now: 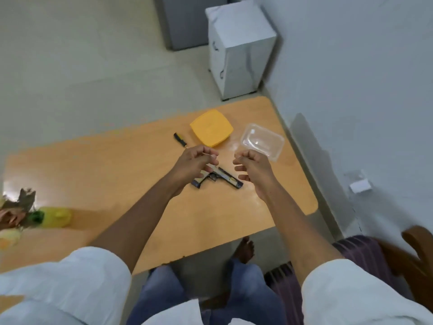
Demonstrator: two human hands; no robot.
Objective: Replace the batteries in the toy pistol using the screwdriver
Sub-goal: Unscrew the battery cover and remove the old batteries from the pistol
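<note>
Both hands, left hand (195,160) and right hand (251,166), are held loosely curled, empty, above the toy pistol (216,178); the screwdriver (180,139) beyond the left should be picked up first.

Orange table (131,174) — bearing toy pistol (220,178), screwdriver (180,139), yellow lid (211,127), clear container (263,140), flowers (21,207).

You're looking at: 1 toy pistol (216,177), 1 screwdriver (180,139), 1 yellow lid (211,127), 1 clear container (263,141), 2 hands, 1 table (93,165) carrying it all.
</note>
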